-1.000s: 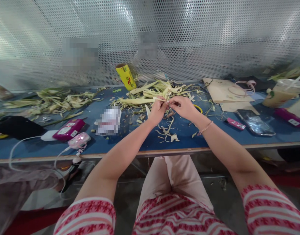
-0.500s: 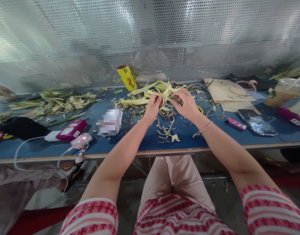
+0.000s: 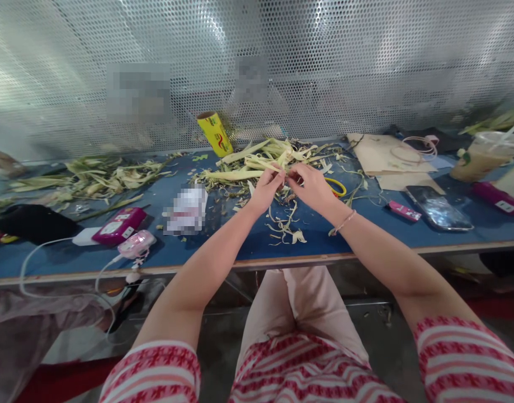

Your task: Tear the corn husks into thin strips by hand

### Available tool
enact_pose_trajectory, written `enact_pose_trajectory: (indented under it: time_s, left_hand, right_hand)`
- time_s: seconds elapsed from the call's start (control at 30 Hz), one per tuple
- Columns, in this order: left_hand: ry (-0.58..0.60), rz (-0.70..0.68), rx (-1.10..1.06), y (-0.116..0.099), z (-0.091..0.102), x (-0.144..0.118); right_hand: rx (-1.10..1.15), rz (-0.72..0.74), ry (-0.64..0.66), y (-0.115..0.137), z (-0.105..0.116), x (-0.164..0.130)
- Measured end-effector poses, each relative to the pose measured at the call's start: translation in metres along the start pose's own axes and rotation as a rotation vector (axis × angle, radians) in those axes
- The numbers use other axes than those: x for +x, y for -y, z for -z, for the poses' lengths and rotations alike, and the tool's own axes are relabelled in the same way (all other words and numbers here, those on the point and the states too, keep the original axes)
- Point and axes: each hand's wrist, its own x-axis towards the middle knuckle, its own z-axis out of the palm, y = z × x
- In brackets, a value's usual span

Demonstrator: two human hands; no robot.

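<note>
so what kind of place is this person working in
Probably a shared workshop: a long blue table with a pile of pale leafy strips, a second leafy heap to the left, and a perforated metal panel behind.

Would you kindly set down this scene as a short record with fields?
Left hand: bent fingers at the front of the leaf pile
Right hand: fingertips close to the left hand's; anything between them is too small to tell
Surface: blue table
Beside right hand: yellow loop, partly hidden
Back of table: yellow tube, tilted
Left side: more leaves, purple case
Right side: phone, brown paper, cup with straw
</note>
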Motion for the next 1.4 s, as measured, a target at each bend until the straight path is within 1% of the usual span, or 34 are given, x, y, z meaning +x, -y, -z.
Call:
enact_pose_trajectory:
  time_s: [0.13,0.2,0.37,0.5,0.57,0.67,0.73,0.83,0.93,1.0,1.07,1.13,1.17,1.2,1.23,1.27,1.3,1.4]
  left_hand:
    - [-0.050,0.046,-0.055,0.001,-0.002,0.000]
    - [-0.059,0.067,-0.093,0.001,-0.002,0.000]
    - [-0.047,0.144,-0.224,-0.006,-0.006,-0.003]
    - [-0.120,0.237,-0.307,-0.015,-0.013,-0.007]
    - [-0.145,0.261,-0.329,-0.018,-0.016,-0.008]
    - [-0.179,0.267,-0.367,-0.020,-0.018,-0.008]
    - [-0.197,0.259,-0.385,-0.020,-0.018,-0.008]
    - [-0.205,0.236,-0.402,-0.019,-0.017,-0.007]
    - [-0.209,0.216,-0.401,-0.016,-0.016,-0.005]
    - [-0.205,0.193,-0.385,-0.013,-0.014,-0.002]
    - [-0.194,0.147,-0.348,-0.008,-0.011,0.001]
    - [-0.171,0.061,-0.265,-0.004,-0.006,0.003]
    - [-0.141,0.009,-0.192,-0.002,-0.003,0.002]
    - [-0.117,-0.073,-0.109,-0.001,-0.001,0.002]
    - [-0.102,-0.165,-0.004,-0.001,0.000,0.000]
    - [-0.084,-0.230,0.130,-0.002,0.002,-0.002]
    - [-0.092,-0.289,0.233,-0.003,0.002,-0.004]
    - [-0.066,-0.370,0.388,-0.010,0.002,-0.008]
  right_hand:
    - [0.018,-0.065,-0.032,0.003,0.001,-0.002]
    - [0.014,-0.069,-0.030,0.005,0.001,-0.002]
    - [-0.024,0.027,0.022,0.007,0.000,-0.002]
    - [-0.033,0.057,0.044,0.007,0.000,-0.003]
    - [-0.032,0.069,0.057,0.009,0.000,-0.003]
    - [-0.017,0.068,0.072,0.012,0.000,-0.004]
    - [0.007,0.041,0.073,0.013,0.000,-0.004]
    - [0.042,0.003,0.092,0.013,-0.001,-0.002]
    - [0.046,0.008,0.113,0.012,-0.001,-0.001]
    - [0.026,0.026,0.082,0.013,0.001,-0.001]
    - [-0.022,0.034,-0.005,0.015,0.004,-0.001]
    - [-0.062,0.023,-0.077,0.018,0.006,-0.001]
    - [-0.061,0.013,-0.079,0.019,0.007,-0.001]
    - [-0.043,0.003,-0.060,0.020,0.007,-0.001]
    - [-0.014,-0.006,-0.030,0.021,0.007,-0.002]
    - [0.020,-0.016,-0.002,0.021,0.006,-0.002]
    - [0.054,-0.028,0.013,0.021,0.005,-0.001]
    - [0.125,-0.087,-0.018,0.019,0.002,-0.001]
